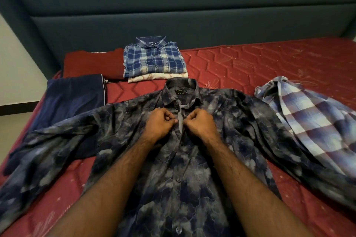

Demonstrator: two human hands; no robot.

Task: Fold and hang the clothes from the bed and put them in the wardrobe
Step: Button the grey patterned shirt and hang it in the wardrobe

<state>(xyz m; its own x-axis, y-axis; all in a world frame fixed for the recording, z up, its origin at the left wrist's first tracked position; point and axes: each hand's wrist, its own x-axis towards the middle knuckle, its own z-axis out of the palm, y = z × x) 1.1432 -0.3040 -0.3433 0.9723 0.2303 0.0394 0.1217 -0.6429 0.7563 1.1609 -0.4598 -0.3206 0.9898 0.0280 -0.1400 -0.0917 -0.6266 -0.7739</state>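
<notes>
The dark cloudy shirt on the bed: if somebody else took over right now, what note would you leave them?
Left hand and right hand: fingers pinch the front edges of the dark cloudy shirt just under the collar, at a button.
The shirt lies spread face up on the red mattress, sleeves out.
Done: blue plaid shirt folded on a small stack by the headboard.
Left: finish buttoning and fold this shirt; the crumpled checked shirt on the right and the navy garment on the left remain. No wardrobe in view.
</notes>
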